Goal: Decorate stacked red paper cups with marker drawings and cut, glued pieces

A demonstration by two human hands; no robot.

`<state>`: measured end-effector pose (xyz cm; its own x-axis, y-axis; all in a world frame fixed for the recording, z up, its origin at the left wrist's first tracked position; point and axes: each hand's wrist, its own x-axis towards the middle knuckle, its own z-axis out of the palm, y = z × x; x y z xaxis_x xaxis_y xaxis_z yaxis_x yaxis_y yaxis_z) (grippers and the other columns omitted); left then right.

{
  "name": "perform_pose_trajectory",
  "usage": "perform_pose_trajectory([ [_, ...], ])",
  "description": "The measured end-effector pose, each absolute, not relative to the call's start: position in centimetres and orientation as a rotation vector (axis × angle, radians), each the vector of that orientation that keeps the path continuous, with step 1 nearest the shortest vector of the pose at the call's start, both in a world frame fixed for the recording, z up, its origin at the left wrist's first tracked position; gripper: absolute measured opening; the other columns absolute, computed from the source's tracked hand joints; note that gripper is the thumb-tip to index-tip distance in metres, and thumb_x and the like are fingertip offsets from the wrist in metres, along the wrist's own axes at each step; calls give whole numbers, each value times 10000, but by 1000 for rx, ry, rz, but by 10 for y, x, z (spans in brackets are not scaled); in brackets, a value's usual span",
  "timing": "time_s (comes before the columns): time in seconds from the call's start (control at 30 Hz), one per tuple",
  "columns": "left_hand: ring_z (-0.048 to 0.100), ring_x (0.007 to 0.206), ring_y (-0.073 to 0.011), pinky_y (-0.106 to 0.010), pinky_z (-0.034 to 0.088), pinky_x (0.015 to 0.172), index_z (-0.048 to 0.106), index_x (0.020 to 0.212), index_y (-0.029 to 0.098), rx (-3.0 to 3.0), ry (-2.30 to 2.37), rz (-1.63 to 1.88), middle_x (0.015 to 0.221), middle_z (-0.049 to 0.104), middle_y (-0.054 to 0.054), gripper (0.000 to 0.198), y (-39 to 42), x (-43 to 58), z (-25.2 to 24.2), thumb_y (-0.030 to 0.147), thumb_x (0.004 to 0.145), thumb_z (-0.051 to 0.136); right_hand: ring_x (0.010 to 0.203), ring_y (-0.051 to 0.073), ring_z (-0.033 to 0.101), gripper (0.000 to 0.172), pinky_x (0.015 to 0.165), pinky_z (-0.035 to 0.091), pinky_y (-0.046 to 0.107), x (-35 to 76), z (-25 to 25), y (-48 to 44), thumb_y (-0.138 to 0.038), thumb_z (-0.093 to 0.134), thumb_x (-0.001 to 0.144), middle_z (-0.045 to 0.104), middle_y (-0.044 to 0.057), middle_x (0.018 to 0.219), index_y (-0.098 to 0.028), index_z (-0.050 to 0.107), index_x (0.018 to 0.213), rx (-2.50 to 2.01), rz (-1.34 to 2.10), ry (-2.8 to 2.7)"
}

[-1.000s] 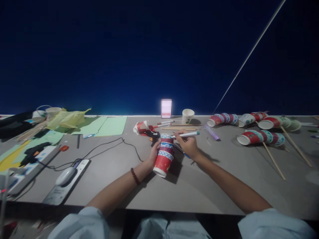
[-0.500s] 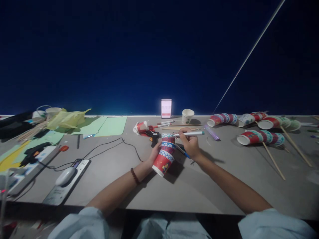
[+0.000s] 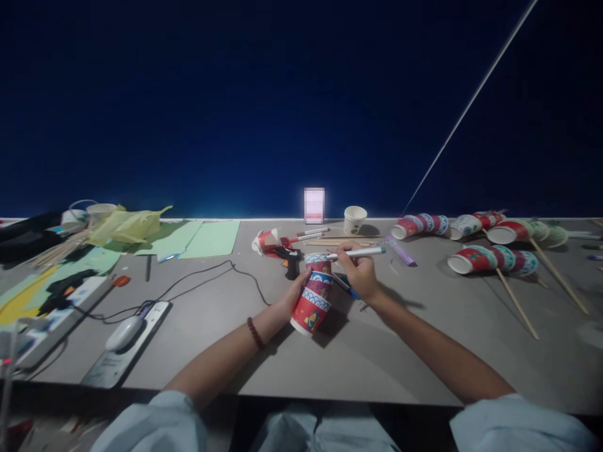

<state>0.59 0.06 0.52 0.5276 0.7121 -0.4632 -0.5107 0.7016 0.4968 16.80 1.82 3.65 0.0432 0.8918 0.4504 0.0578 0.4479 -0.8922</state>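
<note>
My left hand (image 3: pixel 293 298) is wrapped round a stack of paper cups (image 3: pixel 315 301), red and purple with blue-and-white wave bands. The stack tilts, its wide white rim toward me. Between the fingers of my right hand (image 3: pixel 358 273) is a white marker (image 3: pixel 365 252) with a green end, its other end at the narrow top of the stack. Behind the cups lies a black glue gun (image 3: pixel 291 260). A blue pen (image 3: pixel 347 286) rests on the table under my right hand, partly hidden.
A plain paper cup (image 3: pixel 355 220) stands at the back, near wooden sticks (image 3: pixel 346 243) and a purple tube (image 3: pixel 400 251). Joined cups on sticks (image 3: pixel 492 260) lie at right. At left are green paper (image 3: pixel 210 239), a power strip (image 3: pixel 66 320) and a black cord (image 3: pixel 188 279).
The cup stack has turned a little in my left hand and shifted slightly right. My left thumb now shows on its side. My right hand and the marker have barely moved.
</note>
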Motion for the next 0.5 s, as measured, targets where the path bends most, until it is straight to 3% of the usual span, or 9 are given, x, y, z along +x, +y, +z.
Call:
perform_pose_trajectory([
  [0.5, 680, 642, -217, -331, 523, 665, 632, 977, 59, 285, 631, 743, 783, 713, -135, 459, 2, 3, 6, 475, 904, 454, 634, 132, 571, 162, 583, 443, 231, 168, 39, 18, -331, 586, 837, 623, -6, 707, -191, 588, 755, -948, 732, -1521],
])
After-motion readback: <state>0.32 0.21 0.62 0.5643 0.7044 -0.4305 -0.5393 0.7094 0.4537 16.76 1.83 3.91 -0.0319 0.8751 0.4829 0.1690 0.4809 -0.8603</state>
